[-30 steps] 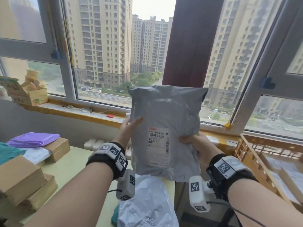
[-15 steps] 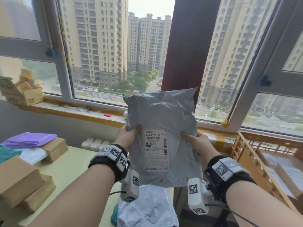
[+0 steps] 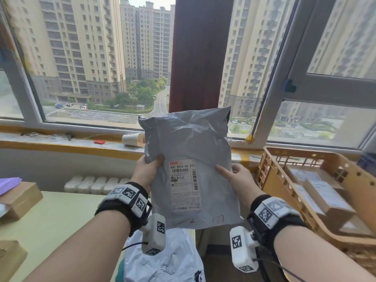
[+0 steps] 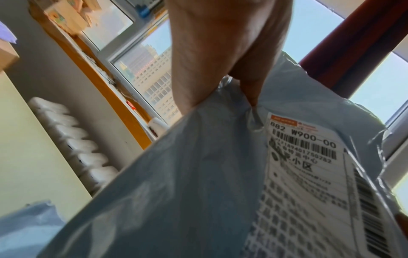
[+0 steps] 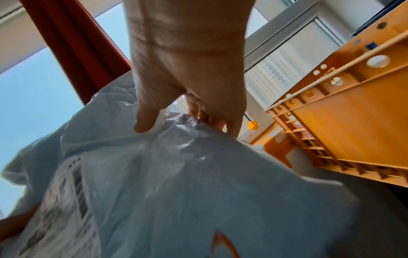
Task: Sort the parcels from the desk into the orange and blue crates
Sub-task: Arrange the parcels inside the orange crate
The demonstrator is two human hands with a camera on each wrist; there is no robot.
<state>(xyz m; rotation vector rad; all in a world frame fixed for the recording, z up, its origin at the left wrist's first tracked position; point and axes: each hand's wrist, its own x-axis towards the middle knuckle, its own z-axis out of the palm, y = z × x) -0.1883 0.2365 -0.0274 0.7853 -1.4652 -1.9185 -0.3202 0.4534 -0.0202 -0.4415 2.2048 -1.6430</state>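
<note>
- You have a grey poly mailer (image 3: 188, 157) held upright in the air in front of the window, its shipping label (image 3: 184, 185) facing you, so by my reading you are at the check-the-label step.
- Your left hand (image 3: 147, 171) pinches the mailer's left edge, thumb on the front and fingers behind; your right hand (image 3: 237, 176) grasps the right edge the same way.
- The orange crate (image 3: 289, 202) stands to your right, beside the desk (image 3: 50, 220), and already holds several cardboard boxes with labels, so part of the sorting looks done.
- No blue crate shows in any view, so I cannot tell what has gone into it.
- Still on the desk: a light plastic-bag parcel (image 3: 162, 259) just below the mailer, brown cardboard boxes (image 3: 20, 197) at the left, and a purple mailer (image 3: 9, 185) on top of one.
- That leaves this mailer to place and several more parcels to sort.
</note>
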